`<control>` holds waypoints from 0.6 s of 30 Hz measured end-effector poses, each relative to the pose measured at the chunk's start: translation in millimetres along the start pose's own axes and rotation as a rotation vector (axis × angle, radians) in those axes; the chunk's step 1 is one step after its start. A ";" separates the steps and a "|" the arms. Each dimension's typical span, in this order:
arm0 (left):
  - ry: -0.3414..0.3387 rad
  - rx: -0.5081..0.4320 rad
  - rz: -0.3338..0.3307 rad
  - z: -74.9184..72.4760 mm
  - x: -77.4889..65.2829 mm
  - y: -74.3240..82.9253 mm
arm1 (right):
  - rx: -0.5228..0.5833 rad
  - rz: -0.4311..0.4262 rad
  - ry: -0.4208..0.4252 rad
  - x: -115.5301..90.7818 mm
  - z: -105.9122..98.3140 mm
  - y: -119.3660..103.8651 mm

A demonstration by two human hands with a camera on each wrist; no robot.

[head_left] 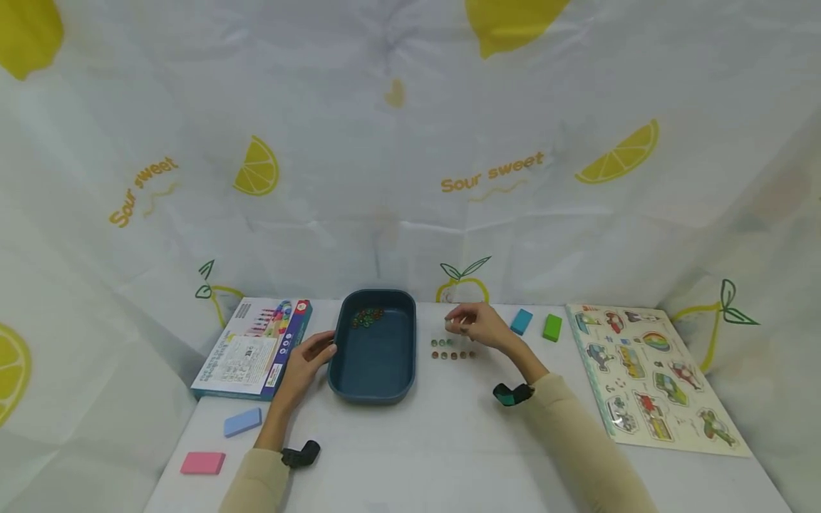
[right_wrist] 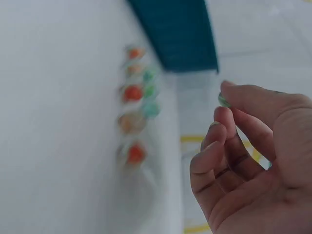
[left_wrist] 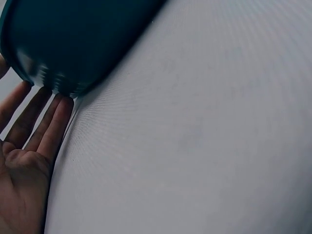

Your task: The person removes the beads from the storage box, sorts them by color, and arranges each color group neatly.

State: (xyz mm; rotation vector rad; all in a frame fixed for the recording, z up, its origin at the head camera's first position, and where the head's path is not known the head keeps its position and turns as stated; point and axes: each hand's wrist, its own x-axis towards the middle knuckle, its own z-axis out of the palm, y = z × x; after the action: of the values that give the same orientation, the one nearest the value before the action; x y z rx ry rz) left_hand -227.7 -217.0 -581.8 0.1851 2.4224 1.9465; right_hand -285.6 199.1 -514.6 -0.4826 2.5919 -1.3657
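My left hand lies along the left side of a dark teal plastic bin. In the left wrist view its fairly straight fingers touch the bin's outer wall. Inside the bin, a cluster of red and green glass marbles lies towards the back left. To the right of the bin, my right hand is raised and pinches a small green marble between thumb and forefinger. Close below it on the table are two rows: three green marbles behind, several orange-red marbles in front.
A boxed set lies at the left, with a blue block and a pink block in front. Further right are a turquoise block, a green block and a picture puzzle board. A lemon-print curtain hangs behind.
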 end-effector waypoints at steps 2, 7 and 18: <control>-0.004 0.003 -0.006 -1.1 -0.5 -1.0 | -0.052 0.028 -0.016 -8.4 -3.2 13.2; -0.001 0.003 -0.003 -3.4 -2.3 0.0 | -0.108 0.042 -0.047 -15.6 -1.9 32.2; -0.002 -0.022 -0.008 0.5 1.3 -1.2 | -0.164 0.056 -0.094 -13.5 -1.3 32.6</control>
State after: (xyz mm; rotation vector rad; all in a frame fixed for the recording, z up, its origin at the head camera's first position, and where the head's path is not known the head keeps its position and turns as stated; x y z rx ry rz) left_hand -229.1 -216.6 -583.1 0.1764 2.3961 1.9674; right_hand -280.0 222.2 -540.7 -0.4814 2.6311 -1.0912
